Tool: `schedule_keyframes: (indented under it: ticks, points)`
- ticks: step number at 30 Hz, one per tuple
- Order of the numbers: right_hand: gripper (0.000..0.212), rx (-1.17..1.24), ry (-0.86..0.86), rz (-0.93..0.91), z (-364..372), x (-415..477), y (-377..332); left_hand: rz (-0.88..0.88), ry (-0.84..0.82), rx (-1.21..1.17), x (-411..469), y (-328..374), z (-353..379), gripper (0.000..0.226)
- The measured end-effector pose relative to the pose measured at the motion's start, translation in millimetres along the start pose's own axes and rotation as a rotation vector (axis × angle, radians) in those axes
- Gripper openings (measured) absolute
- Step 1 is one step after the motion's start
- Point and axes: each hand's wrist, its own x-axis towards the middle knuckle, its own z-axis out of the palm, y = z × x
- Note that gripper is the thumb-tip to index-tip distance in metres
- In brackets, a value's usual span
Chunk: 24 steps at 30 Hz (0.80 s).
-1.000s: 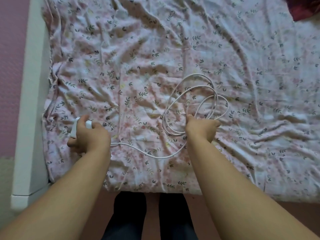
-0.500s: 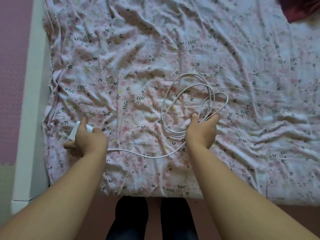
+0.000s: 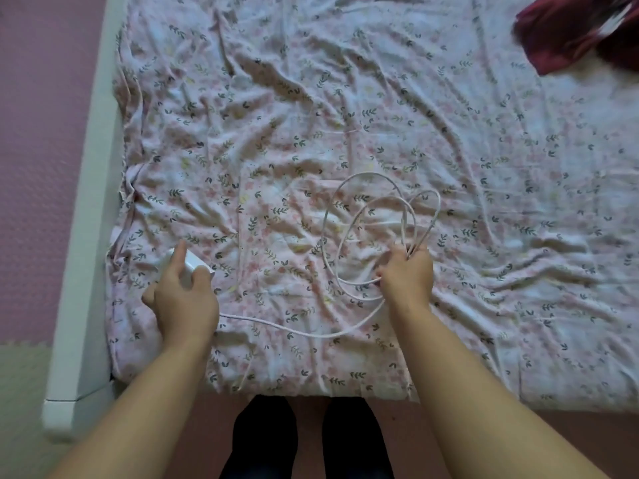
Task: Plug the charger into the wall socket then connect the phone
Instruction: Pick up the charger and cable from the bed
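Observation:
A white charger plug (image 3: pixel 188 266) lies near the left front corner of the bed, and my left hand (image 3: pixel 183 299) is closed around it, covering most of it. Its white cable (image 3: pixel 366 202) runs from under that hand along the sheet and coils in several loops to the right. My right hand (image 3: pixel 408 274) grips the near side of those loops, with strands passing between its fingers. No phone and no wall socket show in the head view.
The bed carries a wrinkled floral sheet (image 3: pixel 345 98). A white bed frame (image 3: pixel 90 202) runs along the left side, with pink floor mat (image 3: pixel 38 133) beyond. A dark red cloth (image 3: pixel 574 32) lies at the far right. My legs stand at the bed's front edge.
My right hand has closed on the cable loops, gathering them. My left hand keeps its hold on the charger plug and has shifted slightly. The camera has tilted a little.

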Motion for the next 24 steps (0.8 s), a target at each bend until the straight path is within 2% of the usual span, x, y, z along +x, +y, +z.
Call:
schedule_keyframes:
  ticks: [5,9,12,14,19,24]
  points:
    - [0.017,0.254,-0.071,0.097,-51.8,-49.4,0.8,0.240,-0.173,-0.156,-44.2,31.5,-23.7,0.074]
    - [0.028,0.427,-0.091,0.116,-111.5,-108.6,-12.1,0.300,-0.268,-0.277,-102.0,79.1,-59.3,0.089]
    - [0.023,0.583,-0.109,0.136,-160.7,-157.2,-32.7,0.300,-0.359,-0.376,-151.0,118.8,-93.7,0.085]
    - [0.023,0.663,-0.101,0.133,-193.6,-187.3,-48.4,0.323,-0.454,-0.394,-179.6,143.7,-118.0,0.074]
    - [0.019,0.806,0.016,0.060,-272.1,-260.6,-84.1,0.385,-0.768,-0.400,-246.2,207.8,-183.1,0.072]
    - [0.018,1.064,0.143,-0.021,-342.7,-336.1,-99.1,0.449,-1.074,-0.368,-302.7,252.6,-225.0,0.075]
